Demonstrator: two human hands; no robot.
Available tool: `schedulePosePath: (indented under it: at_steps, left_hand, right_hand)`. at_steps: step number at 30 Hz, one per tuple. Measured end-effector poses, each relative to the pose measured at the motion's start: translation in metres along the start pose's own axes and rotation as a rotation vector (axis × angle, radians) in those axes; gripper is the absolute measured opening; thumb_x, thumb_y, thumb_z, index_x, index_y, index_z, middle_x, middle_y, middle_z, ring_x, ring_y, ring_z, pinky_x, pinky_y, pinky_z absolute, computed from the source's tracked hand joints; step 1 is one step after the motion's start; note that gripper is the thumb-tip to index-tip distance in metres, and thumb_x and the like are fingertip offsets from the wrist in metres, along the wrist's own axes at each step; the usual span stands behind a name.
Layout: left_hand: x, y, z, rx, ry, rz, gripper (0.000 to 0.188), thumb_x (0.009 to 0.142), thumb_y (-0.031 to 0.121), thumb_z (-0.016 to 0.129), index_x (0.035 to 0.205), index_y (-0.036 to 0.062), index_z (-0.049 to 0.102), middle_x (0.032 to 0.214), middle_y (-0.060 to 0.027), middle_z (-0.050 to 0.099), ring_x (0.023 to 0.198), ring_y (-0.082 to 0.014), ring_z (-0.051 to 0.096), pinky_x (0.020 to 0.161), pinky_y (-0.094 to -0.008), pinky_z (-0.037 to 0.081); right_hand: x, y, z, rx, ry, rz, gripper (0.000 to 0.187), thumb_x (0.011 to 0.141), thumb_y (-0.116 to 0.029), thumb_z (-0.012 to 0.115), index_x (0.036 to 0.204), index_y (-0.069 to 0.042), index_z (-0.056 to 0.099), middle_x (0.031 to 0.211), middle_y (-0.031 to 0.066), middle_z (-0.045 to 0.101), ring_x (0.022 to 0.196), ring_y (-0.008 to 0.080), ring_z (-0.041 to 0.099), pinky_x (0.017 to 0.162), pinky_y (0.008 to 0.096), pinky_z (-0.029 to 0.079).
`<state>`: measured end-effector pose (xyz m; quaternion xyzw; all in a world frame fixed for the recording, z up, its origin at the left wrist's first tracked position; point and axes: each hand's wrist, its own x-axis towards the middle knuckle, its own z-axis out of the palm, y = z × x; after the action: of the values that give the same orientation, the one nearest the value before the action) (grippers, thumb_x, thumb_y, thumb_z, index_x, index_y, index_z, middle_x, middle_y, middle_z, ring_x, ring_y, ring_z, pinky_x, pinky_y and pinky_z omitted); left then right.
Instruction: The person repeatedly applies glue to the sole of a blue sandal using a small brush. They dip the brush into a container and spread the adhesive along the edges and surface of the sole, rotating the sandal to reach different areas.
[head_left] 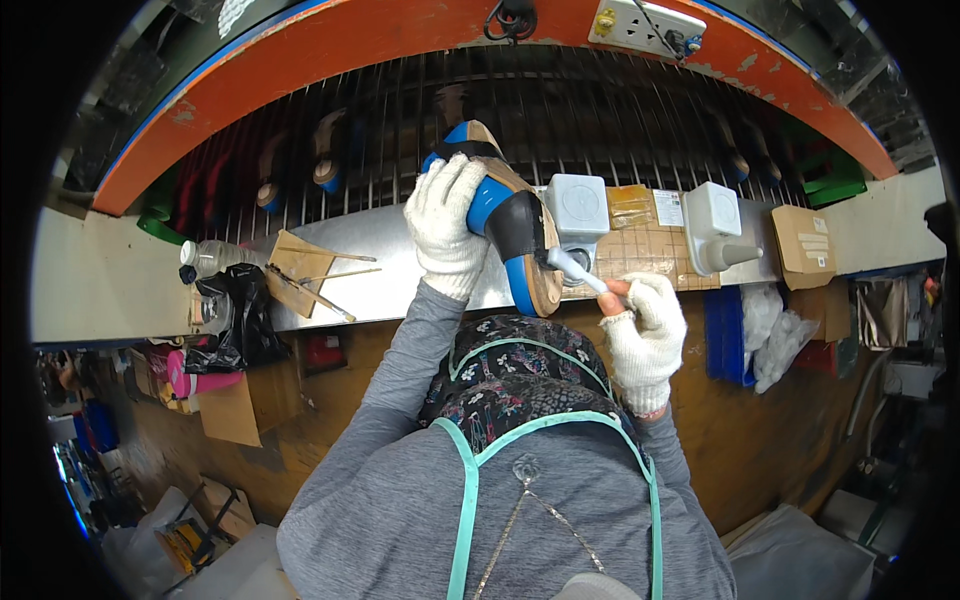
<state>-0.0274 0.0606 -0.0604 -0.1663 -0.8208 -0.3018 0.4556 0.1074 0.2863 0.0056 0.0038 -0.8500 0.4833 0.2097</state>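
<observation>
My left hand (446,222), in a white knit glove, wraps round a shoe upper with black bands on a blue last (517,228), holding it tilted above the metal bench edge with its tan underside facing right. In my right hand (645,335), gloved with bare thumb and fingertip showing, is a brush with a pale handle (580,270). Its dark tip meets the rim of the underside near the black band. Just beyond the brush stands a white plastic pot (577,203) with a round dark opening. A second white pot (712,222) to the right carries a grey cone-shaped spout.
Behind the bench (350,258) runs a rack of metal rods (400,110) bearing several lasts. Left lie thin brushes (325,275) on cardboard, a clear bottle (215,258) and a black bag (245,320). A cardboard box (803,245) sits right; an orange beam (330,45) crosses above.
</observation>
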Motion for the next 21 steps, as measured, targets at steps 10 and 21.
schedulePosePath:
  at_steps: [10, 21]
  left_hand:
    - [-0.007, 0.010, 0.005, -0.152, -0.098, -0.231, 0.053, 0.064, 0.013, 0.085, 0.114, 0.0114, 0.071, 0.116, -0.0115, 0.071, 0.107, -0.0318, 0.069, 0.095, -0.0424, 0.055]
    - [-0.039, 0.021, 0.020, -0.773, -0.471, -0.818, 0.074, 0.062, 0.012, 0.094, 0.128, 0.0122, 0.061, 0.116, -0.0078, 0.070, 0.107, -0.0230, 0.069, 0.096, -0.0334, 0.056]
  right_hand:
    - [0.006, 0.016, 0.004, 0.096, -0.083, -0.043, 0.016, 0.081, -0.007, 0.079, 0.096, -0.001, 0.076, 0.096, 0.0088, 0.067, 0.086, 0.0203, 0.062, 0.075, 0.0301, 0.049]
    - [0.056, 0.021, 0.012, 0.074, -0.165, -0.219, 0.018, 0.081, -0.010, 0.081, 0.097, -0.004, 0.077, 0.100, 0.0092, 0.068, 0.095, 0.0237, 0.062, 0.082, 0.0335, 0.050]
